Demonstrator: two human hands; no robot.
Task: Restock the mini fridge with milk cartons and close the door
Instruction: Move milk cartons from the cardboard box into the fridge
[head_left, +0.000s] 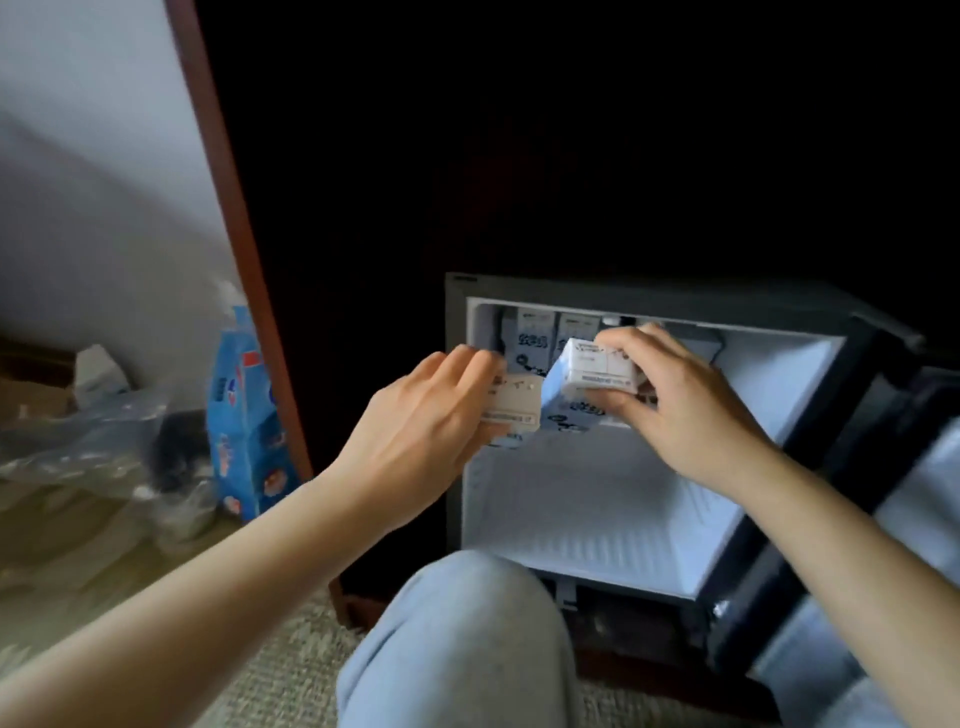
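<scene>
While fridge (597, 519) stands open, left hand (426, 410), right hand (691, 410) (gripping cartons (597, 369))

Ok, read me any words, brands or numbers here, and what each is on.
Nothing reads clearly.
Right-hand carton: dark strip of print, blurred.
Left-hand carton: line of print, blurred.
Stocked cartons in the mini fridge: marks unreadable.
Blue bag: print blurred.

Nothing is reading clearly from where I am standing. Dark print is showing on the milk carton (592, 382) in the right hand (691, 410), the second carton (511, 402) in the left hand (431, 410), the back cartons (524, 340) and the blue package (244, 415), all blurring beyond reading.
</scene>
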